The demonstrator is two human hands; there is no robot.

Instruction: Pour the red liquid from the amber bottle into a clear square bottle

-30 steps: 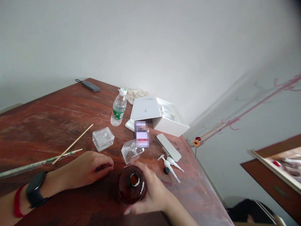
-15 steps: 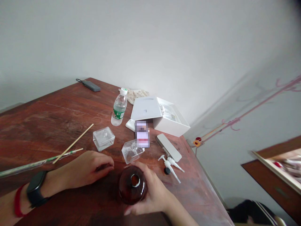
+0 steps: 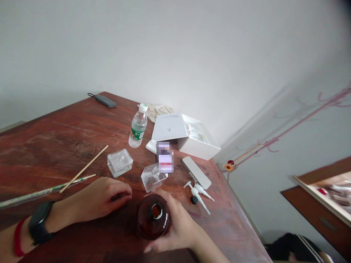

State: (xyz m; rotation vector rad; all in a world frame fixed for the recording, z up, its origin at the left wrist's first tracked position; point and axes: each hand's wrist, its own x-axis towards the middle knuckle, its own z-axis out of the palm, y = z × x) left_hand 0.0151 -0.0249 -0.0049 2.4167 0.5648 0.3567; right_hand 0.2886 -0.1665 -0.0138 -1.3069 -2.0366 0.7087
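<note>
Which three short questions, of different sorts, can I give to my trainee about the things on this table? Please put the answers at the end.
1. True or false: the right hand is holding the brown bottle.
2. Which lies closest to the small black cap?
A) the water bottle
B) the white pump heads
C) the dark grey power bank
3. Fill in: beside the black watch, the person wears a ____ band.

Key: 1 true; 2 B; 3 red.
</note>
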